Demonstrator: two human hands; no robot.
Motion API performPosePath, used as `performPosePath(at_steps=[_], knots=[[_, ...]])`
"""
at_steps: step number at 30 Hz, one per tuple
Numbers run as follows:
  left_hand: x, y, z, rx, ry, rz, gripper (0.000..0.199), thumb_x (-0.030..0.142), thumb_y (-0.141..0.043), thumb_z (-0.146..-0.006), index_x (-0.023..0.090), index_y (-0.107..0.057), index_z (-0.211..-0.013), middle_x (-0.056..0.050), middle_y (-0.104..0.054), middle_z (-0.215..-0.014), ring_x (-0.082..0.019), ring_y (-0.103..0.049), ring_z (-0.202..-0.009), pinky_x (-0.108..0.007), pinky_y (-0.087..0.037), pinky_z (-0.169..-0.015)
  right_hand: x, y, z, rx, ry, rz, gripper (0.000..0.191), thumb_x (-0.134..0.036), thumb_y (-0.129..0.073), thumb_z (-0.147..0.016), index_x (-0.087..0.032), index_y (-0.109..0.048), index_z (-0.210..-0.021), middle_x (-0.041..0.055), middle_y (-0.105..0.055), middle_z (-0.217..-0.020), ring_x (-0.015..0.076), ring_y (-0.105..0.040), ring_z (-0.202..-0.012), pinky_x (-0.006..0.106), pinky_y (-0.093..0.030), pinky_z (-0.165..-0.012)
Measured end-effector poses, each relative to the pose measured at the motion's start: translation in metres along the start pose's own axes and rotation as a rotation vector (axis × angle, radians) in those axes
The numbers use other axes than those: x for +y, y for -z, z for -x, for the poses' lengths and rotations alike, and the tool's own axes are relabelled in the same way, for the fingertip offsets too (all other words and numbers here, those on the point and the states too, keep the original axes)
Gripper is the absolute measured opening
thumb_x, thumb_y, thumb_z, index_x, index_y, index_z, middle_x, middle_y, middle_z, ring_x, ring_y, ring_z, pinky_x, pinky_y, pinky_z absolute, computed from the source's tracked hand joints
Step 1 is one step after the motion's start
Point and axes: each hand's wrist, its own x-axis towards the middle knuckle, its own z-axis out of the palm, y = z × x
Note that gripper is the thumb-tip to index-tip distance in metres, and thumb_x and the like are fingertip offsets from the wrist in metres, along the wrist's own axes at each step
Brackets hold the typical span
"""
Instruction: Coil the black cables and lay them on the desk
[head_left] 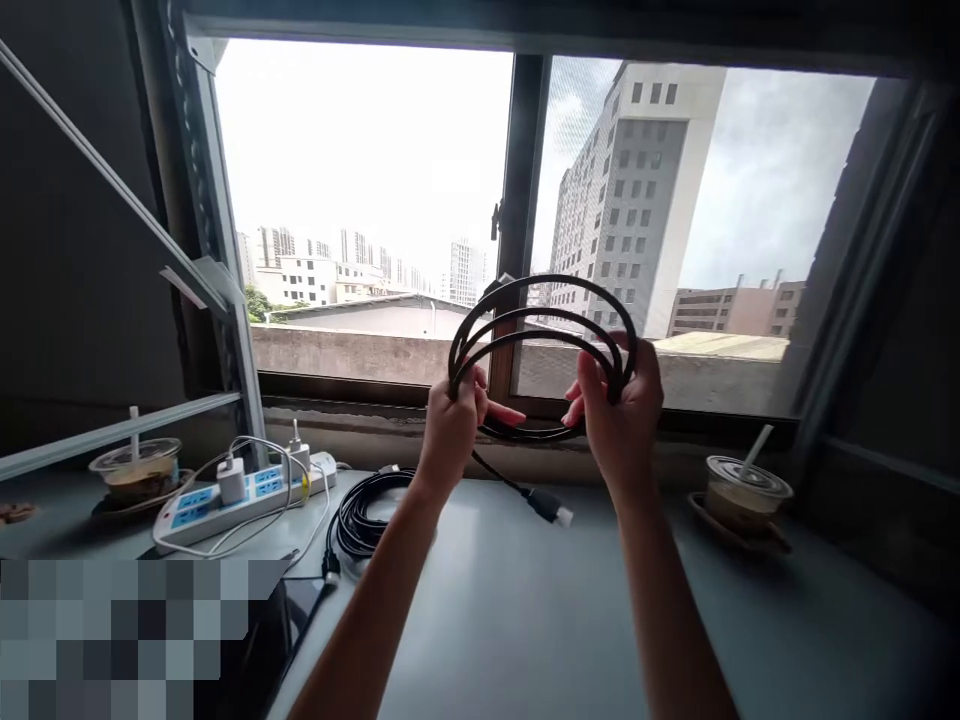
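Note:
A black cable (553,312) is wound in several loose loops and held up in front of the window. My left hand (457,415) grips the left side of the loops, its index finger pointing inward. Around the right side of the coil, my right hand (621,405) is closed, with the thumb against the strands. One cable end hangs below the loops, with a black connector (550,507) that has a pale tip, just over the table.
On the grey table (517,620), a second black cable coil (352,520) lies left, beside a white power strip (247,505) with plugged-in chargers. Lidded drink cups stand at the left (139,472) and right (746,492). A metal frame (232,250) borders the window.

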Motion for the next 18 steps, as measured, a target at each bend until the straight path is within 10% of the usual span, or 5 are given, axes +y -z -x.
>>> performPosePath(at_steps=[6, 18], knots=[[0.022, 0.012, 0.009, 0.119, -0.109, -0.302, 0.019, 0.021, -0.037, -0.088, 0.018, -0.046, -0.072, 0.010, -0.027, -0.032, -0.013, -0.059, -0.038, -0.016, -0.027, -0.038, -0.019, -0.006, 0.011, -0.077, 0.212, 0.149, 0.076, -0.032, -0.069, -0.073, -0.037, -0.028, -0.137, 0.0074, -0.051, -0.116, 0.0112, -0.059, -0.059, 0.023, -0.050, -0.040], [0.011, 0.013, 0.006, 0.038, -0.096, -0.477, 0.018, 0.024, -0.040, -0.085, 0.017, -0.050, -0.072, 0.009, -0.035, -0.037, -0.014, -0.058, -0.036, -0.018, -0.036, -0.036, -0.017, 0.003, 0.009, -0.030, 0.268, 0.227, 0.050, -0.035, -0.064, -0.078, -0.034, -0.049, -0.127, 0.0011, -0.058, -0.095, 0.0073, -0.052, -0.049, 0.023, -0.049, -0.042]])
